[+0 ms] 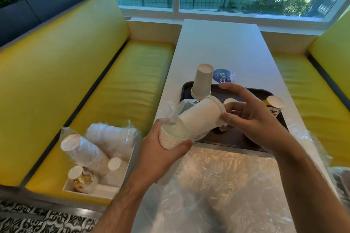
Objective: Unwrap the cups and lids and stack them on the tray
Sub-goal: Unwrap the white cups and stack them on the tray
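Left hand (161,149) holds the wrapped end of the white cup stack (198,117) over the tray (236,138); right hand (251,117) grips its rim. Pull cups straight out, keeping the plastic sleeve (172,111) pinned back.

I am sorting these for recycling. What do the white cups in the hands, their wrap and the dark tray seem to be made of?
The white cups look like matte paper: opaque, with rolled rims. Their wrap looks like thin clear plastic film: glossy, crinkled, see-through. The dark tray is probably moulded plastic, with a dull brown surface and raised rim, though the picture leaves that open.
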A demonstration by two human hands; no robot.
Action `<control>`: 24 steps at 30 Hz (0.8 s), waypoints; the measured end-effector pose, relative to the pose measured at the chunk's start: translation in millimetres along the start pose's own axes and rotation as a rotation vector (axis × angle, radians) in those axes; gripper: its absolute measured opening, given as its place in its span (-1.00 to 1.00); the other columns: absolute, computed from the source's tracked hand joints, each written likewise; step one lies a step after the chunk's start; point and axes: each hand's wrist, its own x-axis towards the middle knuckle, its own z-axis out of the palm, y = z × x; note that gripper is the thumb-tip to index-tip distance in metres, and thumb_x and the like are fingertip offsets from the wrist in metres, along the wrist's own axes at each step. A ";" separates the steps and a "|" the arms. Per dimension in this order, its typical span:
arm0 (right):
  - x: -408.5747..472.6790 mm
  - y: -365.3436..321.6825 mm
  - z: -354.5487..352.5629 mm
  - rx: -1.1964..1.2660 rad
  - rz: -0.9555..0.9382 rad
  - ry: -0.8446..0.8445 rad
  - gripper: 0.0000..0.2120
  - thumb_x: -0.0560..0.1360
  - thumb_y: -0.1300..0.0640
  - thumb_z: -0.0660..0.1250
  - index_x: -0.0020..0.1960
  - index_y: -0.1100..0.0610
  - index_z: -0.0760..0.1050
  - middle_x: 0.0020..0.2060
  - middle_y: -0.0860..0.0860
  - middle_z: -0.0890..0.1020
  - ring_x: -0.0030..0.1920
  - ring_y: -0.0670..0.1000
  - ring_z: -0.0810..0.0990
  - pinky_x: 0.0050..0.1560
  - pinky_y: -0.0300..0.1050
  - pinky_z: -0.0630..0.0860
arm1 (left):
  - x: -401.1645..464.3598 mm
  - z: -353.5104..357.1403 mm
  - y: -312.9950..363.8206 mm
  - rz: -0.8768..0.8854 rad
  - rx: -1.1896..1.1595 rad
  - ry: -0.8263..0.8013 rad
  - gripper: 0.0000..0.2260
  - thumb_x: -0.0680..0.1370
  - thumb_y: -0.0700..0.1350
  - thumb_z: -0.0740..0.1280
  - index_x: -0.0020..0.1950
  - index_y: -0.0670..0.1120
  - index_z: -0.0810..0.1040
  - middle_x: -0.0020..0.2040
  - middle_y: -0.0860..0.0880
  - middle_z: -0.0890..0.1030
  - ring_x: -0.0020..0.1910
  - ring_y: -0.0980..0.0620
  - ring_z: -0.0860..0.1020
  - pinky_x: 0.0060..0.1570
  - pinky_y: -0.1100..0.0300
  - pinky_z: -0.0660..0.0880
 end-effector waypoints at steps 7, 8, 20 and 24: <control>1.5 26.6 17.8 -0.368 0.052 0.038 -0.25 0.36 0.21 0.62 0.39 -0.25 0.39 0.32 -0.21 0.37 0.29 0.07 0.55 0.13 0.05 0.66 | 0.6 4.1 7.4 0.082 -0.115 -0.040 -0.50 0.23 0.21 0.55 0.10 0.15 0.52 -0.03 0.19 0.66 -0.11 0.19 0.64 -0.17 0.31 0.57; 2.5 30.9 21.3 -0.437 0.042 0.082 -0.23 0.32 0.16 0.65 0.38 -0.24 0.37 0.32 -0.24 0.34 0.29 0.06 0.54 0.16 0.07 0.65 | 0.5 4.9 7.9 0.092 -0.125 -0.046 -0.50 0.23 0.20 0.55 0.11 0.15 0.51 -0.03 0.21 0.66 -0.09 0.20 0.64 -0.16 0.33 0.56; 30.0 76.6 -10.3 -0.596 0.042 0.613 -0.24 0.31 0.01 0.65 0.39 0.23 0.43 0.27 0.13 0.51 0.18 0.12 0.55 0.08 0.03 0.60 | 6.8 7.7 -0.4 0.013 -0.178 -0.048 -0.28 0.08 0.18 0.58 0.20 0.15 0.46 0.02 0.26 0.65 -0.02 0.25 0.63 -0.05 0.31 0.57; 47.7 88.6 -28.5 -0.558 0.114 0.711 -0.23 0.34 0.05 0.64 0.42 0.17 0.36 0.30 0.13 0.53 0.21 0.14 0.55 0.08 -0.04 0.52 | 5.2 5.7 -5.7 0.003 -0.130 -0.049 -0.25 0.09 0.16 0.61 0.23 0.09 0.49 0.04 0.17 0.67 0.01 0.18 0.65 -0.03 0.22 0.60</control>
